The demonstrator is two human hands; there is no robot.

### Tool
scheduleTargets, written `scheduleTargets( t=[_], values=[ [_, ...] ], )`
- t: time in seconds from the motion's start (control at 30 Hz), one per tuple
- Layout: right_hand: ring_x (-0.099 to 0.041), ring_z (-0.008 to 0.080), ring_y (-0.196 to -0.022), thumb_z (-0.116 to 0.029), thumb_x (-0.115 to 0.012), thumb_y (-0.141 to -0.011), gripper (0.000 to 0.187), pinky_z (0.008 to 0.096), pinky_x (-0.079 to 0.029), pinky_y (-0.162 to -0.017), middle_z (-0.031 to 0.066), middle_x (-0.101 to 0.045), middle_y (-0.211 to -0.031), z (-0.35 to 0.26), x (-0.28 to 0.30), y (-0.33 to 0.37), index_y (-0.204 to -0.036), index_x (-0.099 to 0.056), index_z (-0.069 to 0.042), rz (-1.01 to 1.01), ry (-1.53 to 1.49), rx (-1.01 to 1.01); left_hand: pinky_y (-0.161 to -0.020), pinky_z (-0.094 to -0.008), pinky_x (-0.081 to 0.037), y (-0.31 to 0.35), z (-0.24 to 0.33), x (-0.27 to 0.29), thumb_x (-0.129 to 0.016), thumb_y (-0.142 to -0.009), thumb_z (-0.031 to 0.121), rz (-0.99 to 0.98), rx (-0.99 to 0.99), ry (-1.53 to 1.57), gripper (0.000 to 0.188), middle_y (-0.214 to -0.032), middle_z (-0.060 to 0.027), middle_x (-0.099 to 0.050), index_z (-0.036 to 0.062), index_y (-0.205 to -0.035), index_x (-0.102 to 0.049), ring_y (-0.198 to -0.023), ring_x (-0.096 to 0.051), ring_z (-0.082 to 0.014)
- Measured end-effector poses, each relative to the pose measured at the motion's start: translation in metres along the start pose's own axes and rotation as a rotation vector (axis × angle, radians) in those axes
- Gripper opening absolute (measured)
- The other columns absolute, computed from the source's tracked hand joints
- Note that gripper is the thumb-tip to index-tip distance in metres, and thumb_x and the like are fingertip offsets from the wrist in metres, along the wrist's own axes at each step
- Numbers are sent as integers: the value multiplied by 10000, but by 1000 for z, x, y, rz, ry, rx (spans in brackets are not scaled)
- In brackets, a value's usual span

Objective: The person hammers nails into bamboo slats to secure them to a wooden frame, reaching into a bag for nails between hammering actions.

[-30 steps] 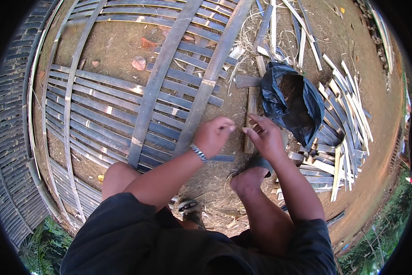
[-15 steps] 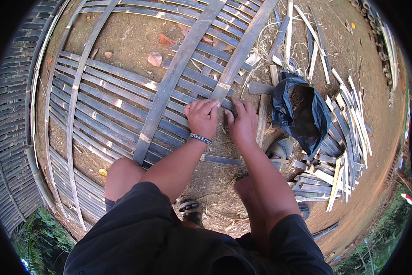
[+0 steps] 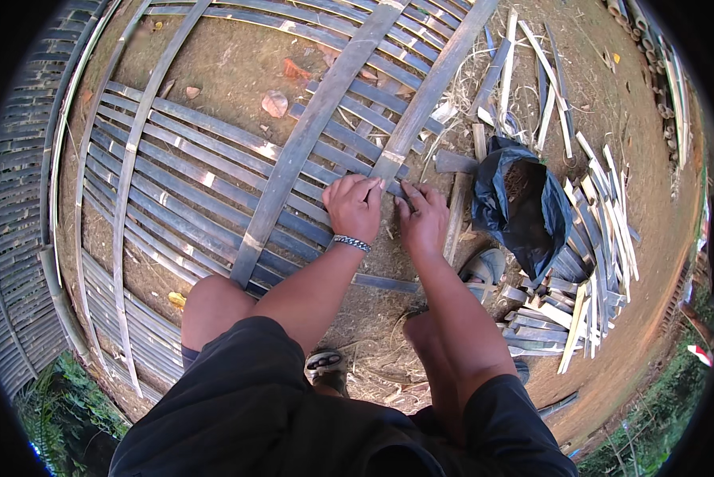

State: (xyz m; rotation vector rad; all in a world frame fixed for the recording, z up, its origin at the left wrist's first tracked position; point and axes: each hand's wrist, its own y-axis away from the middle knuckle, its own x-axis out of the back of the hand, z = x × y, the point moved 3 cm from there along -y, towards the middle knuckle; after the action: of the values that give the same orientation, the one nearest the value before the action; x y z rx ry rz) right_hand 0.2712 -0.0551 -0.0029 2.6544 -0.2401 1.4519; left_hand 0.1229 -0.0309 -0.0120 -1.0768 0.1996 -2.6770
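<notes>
Both hands work close together at the right part of a slatted bamboo panel that lies on the bare ground to the left and far side of the person, its thin dark slats crossed by broader strips. The left hand is curled, its thumb pointing away, at the near end of the rightmost broad strip, and seems to touch it; what it pinches there cannot be told. The right hand sits just beside it, apart from it, with thumb and forefinger bent close to a slat's right end; whether they grip it cannot be told. A banded bracelet circles the left wrist. Just right of the right hand lies what looks like an axe, its long wooden handle running from near to far. Farther right, a black plastic bag stands with its mouth open, some brown stuff inside, and a heap of split bamboo pieces spreads beside it and toward the near side. A sandal shows between the bag and the right forearm, and a dry leaf lies beyond the slats
</notes>
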Motion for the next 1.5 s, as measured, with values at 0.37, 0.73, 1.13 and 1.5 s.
scheduleTargets(
  t=[0.37, 0.73, 1.13, 1.5],
  values=[
    [-636, 287, -993, -147, -846, -777, 385, 421, -498, -840, 44, -690, -1075, 3, -1, 0, -1154, -792, -201, 48, -6, 58, -922, -399, -401, -1, 0, -3, -807, -864, 222, -24, 40, -33, 76, -924, -13, -700, 151, -885, -792, -938, -645, -224],
    [-637, 296, -1023, -129, -838, -782, 409, 422, -495, -874, 56, -686, -1116, 1, 0, -1, -1183, -779, -182, 14, 13, 63, -930, -405, -392, -3, 2, -3, -781, -875, 218, -45, 37, -57, 60, -954, -11, -696, 160, -886, -777, -960, -641, -225],
    [-503, 433, -1256, -196, -820, -819, 685, 477, -401, -1070, 243, -534, -1338, 32, 49, 54, -1438, -539, -121, 151, 263, -244, -937, -405, -374, -3, 2, -2, -754, -880, 199, -69, 10, -68, 49, -983, -9, -697, 150, -879, -753, -991, -633, -221],
    [-515, 550, -1213, -145, -628, -854, 666, 557, -411, -1068, 365, -529, -1295, 71, 34, 60, -1437, -391, 74, 14, 60, -378, -947, -409, -384, -3, 3, -4, -752, -882, 200, -74, 19, -54, 51, -1005, 14, -698, 170, -918, -773, -993, -629, -212]
  ],
)
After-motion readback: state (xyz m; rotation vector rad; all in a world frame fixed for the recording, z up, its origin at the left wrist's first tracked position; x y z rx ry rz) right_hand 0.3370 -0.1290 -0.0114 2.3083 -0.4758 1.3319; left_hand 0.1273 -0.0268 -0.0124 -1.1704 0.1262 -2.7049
